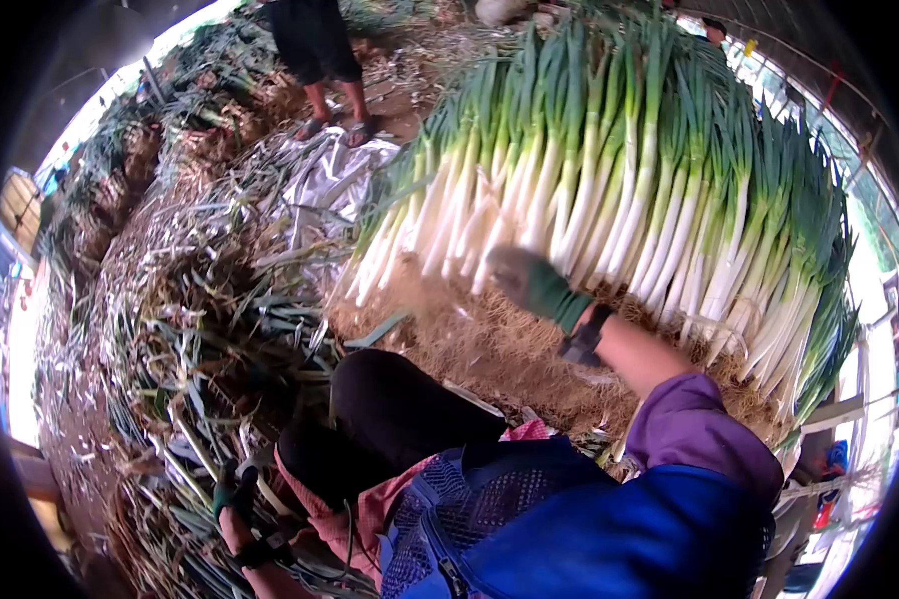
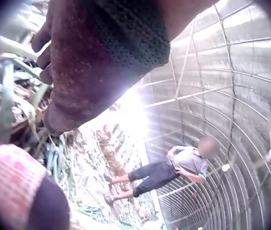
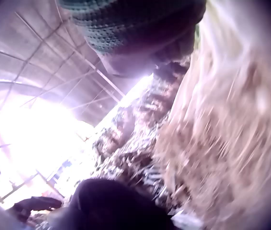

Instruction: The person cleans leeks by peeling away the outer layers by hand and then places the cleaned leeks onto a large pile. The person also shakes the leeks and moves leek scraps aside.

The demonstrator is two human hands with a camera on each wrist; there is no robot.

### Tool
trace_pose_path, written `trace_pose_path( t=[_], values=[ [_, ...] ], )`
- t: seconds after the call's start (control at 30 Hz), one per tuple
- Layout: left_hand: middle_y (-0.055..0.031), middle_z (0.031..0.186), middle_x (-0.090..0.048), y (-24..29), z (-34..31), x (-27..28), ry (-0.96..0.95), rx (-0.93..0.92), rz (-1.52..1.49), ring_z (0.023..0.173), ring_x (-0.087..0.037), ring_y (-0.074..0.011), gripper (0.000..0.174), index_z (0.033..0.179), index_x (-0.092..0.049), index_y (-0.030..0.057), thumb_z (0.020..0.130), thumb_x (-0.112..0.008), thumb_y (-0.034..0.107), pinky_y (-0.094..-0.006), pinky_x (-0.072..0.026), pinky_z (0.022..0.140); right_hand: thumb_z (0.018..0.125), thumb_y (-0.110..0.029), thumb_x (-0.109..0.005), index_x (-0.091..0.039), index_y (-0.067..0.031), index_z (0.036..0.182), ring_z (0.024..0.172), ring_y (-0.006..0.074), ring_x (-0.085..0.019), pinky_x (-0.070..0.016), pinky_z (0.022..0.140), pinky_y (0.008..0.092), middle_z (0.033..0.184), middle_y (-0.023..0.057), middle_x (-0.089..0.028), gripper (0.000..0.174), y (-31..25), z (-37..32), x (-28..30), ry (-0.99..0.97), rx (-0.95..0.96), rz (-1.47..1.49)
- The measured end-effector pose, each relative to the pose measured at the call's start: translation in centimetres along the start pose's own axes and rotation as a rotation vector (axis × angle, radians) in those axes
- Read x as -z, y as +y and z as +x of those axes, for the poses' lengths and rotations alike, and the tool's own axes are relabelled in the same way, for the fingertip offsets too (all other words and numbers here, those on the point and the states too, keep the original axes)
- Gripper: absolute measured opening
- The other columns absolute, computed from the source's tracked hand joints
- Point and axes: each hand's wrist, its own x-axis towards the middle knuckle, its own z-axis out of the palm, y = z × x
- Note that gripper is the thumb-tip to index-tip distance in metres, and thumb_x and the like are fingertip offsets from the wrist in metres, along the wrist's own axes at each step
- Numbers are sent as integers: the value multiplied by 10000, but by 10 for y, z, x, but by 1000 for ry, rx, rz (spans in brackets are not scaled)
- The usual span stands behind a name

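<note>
A gloved right hand [image 1: 539,283], blurred, is over the root ends of a wide row of leeks [image 1: 624,190] with white stalks and green tops. In the right wrist view the hand [image 3: 140,40] is beside pale stalks and roots [image 3: 221,129]; its fingertips are hidden, so any grip is unclear. Low at the left, the gloved left hand [image 1: 234,491] is over loose leek leaves [image 1: 195,399]. The left wrist view shows that hand [image 2: 85,67] with thumb and bent fingers apart, nothing visibly held, leaves [image 2: 11,91] behind them.
The wearer's dark-clad knee [image 1: 395,394] lies between the hands. Another person [image 2: 159,175] stands beyond, near a white plastic sheet [image 1: 335,180]. More leeks are heaped [image 1: 210,100] at the back left. A ribbed arched roof [image 2: 241,91] is overhead.
</note>
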Motion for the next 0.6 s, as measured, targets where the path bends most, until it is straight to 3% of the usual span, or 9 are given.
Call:
trace_pose_path(
  t=[0.03, 0.1, 0.17, 0.3, 0.33, 0.43, 0.47, 0.5, 0.6],
  values=[
    [-63, 1074, -643, -100, 47, -11, 40, -102, -98, 917, -581, -165, 451, 1238, -573, 3, 871, -697, 234, -305, -489, 774, 940, -198, -551, -574, -95, 1224, 992, 263, -613, -508, 924, 400, 1080, 122, -632, 303, -53, 4, -10, -265, -123, 29],
    [-27, 955, -633, -134, 34, -17, 7, -50, -346, 832, -573, -136, 372, 1179, -594, 21, 865, -698, 191, -279, -473, 708, 924, -222, -538, -606, -61, 1121, 999, 312, -609, -466, 955, 415, 1080, 141, -629, 263, -75, -6, -82, -165, 261, 42],
    [0, 873, -609, -183, 37, -25, 61, -15, -462, 779, -568, -116, 304, 1126, -591, 46, 856, -694, 142, -281, -462, 643, 874, -196, -584, -624, -58, 1081, 1020, 357, -591, -455, 963, 408, 1099, 154, -622, 252, -135, 3, -98, -202, 317, 223],
    [-22, 849, -609, -198, 40, -44, 129, 116, -631, 707, -570, -131, 277, 1081, -582, 46, 857, -693, 165, -305, -473, 589, 814, -161, -618, -620, -58, 1082, 1044, 353, -584, -448, 974, 421, 1114, 151, -621, 288, -199, 0, -138, -71, 435, 288],
    [-32, 869, -619, -234, 75, -57, 74, 224, -205, 701, -582, -141, 244, 1070, -574, 60, 866, -673, 151, -324, -487, 564, 799, -154, -625, -619, -57, 1080, 1051, 346, -584, -445, 978, 426, 1113, 150, -622, 297, -212, -2, -148, -90, 459, 287],
    [-36, 964, -643, -254, 71, -108, 22, 25, -700, 742, -591, -139, 311, 1136, -619, 84, 834, -677, 127, -296, -501, 610, 783, -149, -632, -628, -51, 1060, 1073, 346, -573, -438, 985, 445, 1099, 155, -625, 293, -216, -11, -184, 1, 612, 180],
    [-91, 971, -673, -247, 69, -122, 38, 90, -607, 769, -628, -209, 402, 1161, -606, 73, 795, -714, 200, -345, -520, 649, 784, -154, -634, -636, -49, 1042, 1075, 353, -568, -438, 984, 451, 1090, 159, -627, 279, -220, -12, -185, -15, 598, 156],
    [-158, 989, -686, -240, 67, -124, 256, -47, 197, 851, -654, -313, 532, 1170, -604, 60, 727, -751, 316, -419, -527, 720, 784, -159, -636, -643, -47, 1025, 1078, 359, -563, -437, 983, 457, 1080, 163, -629, 266, -225, -10, -182, -30, 584, 128],
    [-208, 1034, -671, -226, 76, -124, 193, 181, 431, 997, -628, -382, 602, 1156, -629, 85, 724, -683, 500, -474, -498, 848, 791, -119, -622, -628, -34, 1042, 1051, 382, -567, -446, 949, 461, 1077, 180, -618, 265, -238, -7, -180, -73, 588, 130]
  ],
)
